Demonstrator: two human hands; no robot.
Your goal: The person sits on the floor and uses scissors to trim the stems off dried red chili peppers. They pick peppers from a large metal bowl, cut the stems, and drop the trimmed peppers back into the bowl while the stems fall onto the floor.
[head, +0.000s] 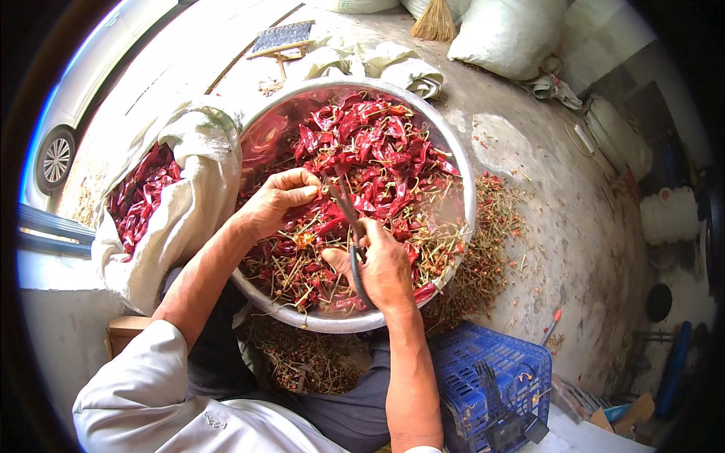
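A wide metal basin (470, 198) before me holds dried red chili peppers (368, 136), with many loose pale stems (294, 272) in its near part. My left hand (280, 198) is over the basin's left half, thumb and forefinger pinched on a dried chili whose stem end (324, 191) shows at the fingertips. In my right hand (379, 263) is a pair of scissors (350, 218) with dark handles. Its blades point away from me, slightly parted, just right of the left fingertips. My fingers partly hide the handles.
At the left, an open white woven sack (198, 170) holds more dried chilies (144, 198). Cut stems (487, 238) litter the concrete floor right of the basin. A blue plastic crate (487, 374) stands near my right arm. Full sacks (510, 39) and a straw broom (435, 22) are at the back.
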